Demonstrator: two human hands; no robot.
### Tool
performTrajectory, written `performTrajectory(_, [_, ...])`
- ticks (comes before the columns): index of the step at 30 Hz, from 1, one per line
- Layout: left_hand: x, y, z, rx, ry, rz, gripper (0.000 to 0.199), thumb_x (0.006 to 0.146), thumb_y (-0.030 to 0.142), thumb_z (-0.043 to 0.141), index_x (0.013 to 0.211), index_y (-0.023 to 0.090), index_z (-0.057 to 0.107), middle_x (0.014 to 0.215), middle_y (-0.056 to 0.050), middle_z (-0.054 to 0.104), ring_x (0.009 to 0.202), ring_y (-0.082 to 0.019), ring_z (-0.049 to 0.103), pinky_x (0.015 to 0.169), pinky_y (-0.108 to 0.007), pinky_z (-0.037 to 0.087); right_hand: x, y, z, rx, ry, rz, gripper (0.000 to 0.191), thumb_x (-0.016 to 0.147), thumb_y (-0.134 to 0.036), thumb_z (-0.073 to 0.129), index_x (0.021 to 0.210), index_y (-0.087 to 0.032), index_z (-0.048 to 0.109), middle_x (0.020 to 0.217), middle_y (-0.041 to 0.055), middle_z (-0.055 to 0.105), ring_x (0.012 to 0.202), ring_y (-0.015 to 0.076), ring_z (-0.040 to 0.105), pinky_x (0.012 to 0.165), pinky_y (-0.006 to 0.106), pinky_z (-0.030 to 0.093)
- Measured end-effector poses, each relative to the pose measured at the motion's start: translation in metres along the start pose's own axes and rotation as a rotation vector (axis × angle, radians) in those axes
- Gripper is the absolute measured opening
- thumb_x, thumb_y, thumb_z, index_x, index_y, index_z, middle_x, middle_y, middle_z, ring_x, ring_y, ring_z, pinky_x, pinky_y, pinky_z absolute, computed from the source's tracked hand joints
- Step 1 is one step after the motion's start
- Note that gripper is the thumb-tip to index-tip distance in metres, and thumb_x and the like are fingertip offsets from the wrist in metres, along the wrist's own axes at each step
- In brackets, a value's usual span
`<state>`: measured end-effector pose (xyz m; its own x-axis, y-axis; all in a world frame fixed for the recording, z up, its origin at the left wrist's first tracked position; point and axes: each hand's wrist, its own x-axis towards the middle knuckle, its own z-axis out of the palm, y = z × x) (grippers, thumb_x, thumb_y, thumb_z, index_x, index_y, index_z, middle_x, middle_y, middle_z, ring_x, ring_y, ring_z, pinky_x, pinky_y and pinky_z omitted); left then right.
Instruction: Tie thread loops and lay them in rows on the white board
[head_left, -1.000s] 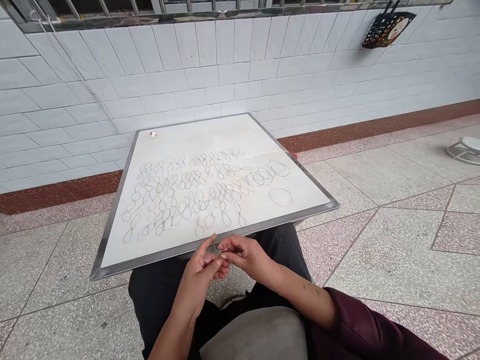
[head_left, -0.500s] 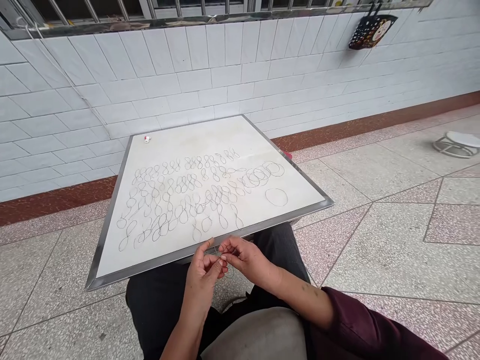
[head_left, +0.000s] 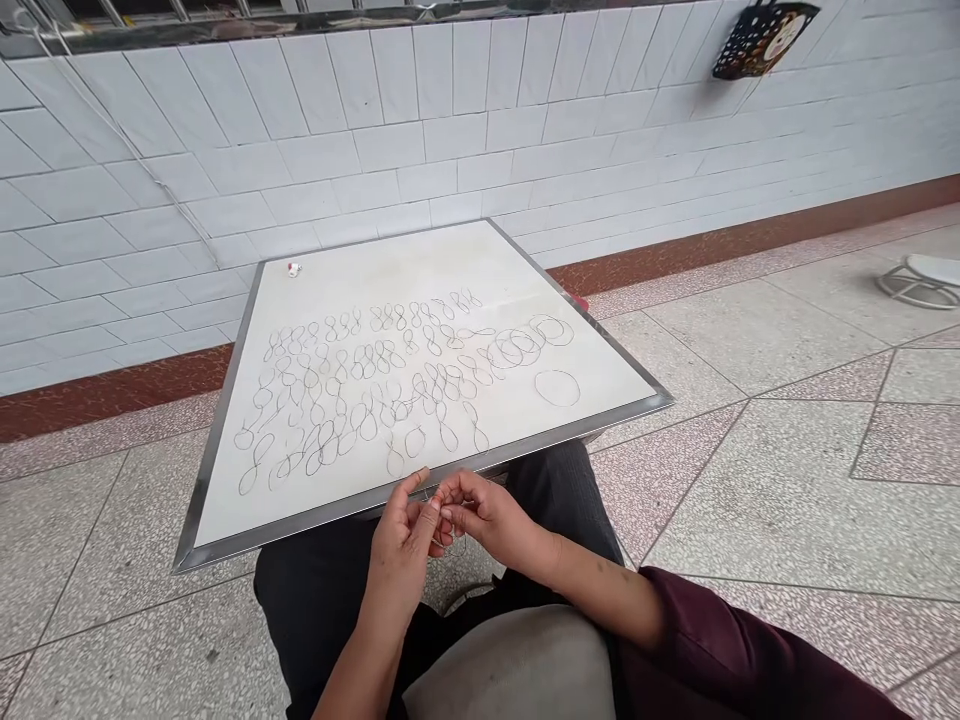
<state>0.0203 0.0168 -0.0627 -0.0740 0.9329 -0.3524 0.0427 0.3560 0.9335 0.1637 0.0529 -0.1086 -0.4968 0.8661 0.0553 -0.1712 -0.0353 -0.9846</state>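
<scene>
- Over at the table's far left corner sits a small white-and-red object (head_left: 294, 269), too tiny from here to name.
- Across the left and middle of the white table (head_left: 390, 255) lie uneven rows of figure-8 loops (head_left: 325, 445), most with their long axis slanting away from the person; they overlap and fade into the glare, so I can't count them.
- The left hand (head_left: 411, 522) is just off the table's near edge, its thumb pressed in a pinch on a thin strand, 1 finger stretched up towards the metal rim, the others curled underneath.
- Right where the 2 hands meet is that thin strand (head_left: 464, 546), below the rim and above the gap between the knees. A bit of it hangs under the fingertips, slightly nearer the right hand; fingers cover the rest, so its long axis, ends and any crossing are beyond me.
- The right hand (head_left: 486, 515) closes thumb and fingertips on the strand too, touching the left thumb.
- Ahead and to the right, nearer the right hand, lie overlapping round loops (head_left: 517, 348) and 1 separate ring (head_left: 578, 390).
- Far right, a stool (head_left: 922, 282) is cut off by the view's edge.
</scene>
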Motion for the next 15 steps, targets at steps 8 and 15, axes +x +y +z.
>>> performTrajectory(8, [0.006,-0.002,0.0,-0.008,0.027,-0.003,0.053,0.083,0.052,0.062,0.123,0.017,0.06,0.066,0.0,0.064,0.056,-0.015,0.056,0.052,-0.026,0.043,0.006,0.009,0.004,0.247,0.039,0.056,0.027,0.085,-0.039,0.071,0.092,-0.019,0.055,0.071,-0.0029,0.062,0.062,0.0117,0.06,0.059,0.027,0.044])
performTrajectory(15, [0.012,-0.004,0.003,-0.045,0.006,-0.017,0.05,0.085,0.048,0.06,0.123,0.016,0.063,0.065,0.0,0.062,0.056,-0.014,0.054,0.05,-0.024,0.039,0.006,0.006,0.005,0.313,0.088,0.115,0.033,0.08,-0.043,0.075,0.09,-0.019,0.056,0.07,-0.0038,0.062,0.063,0.0112,0.058,0.061,0.027,0.043])
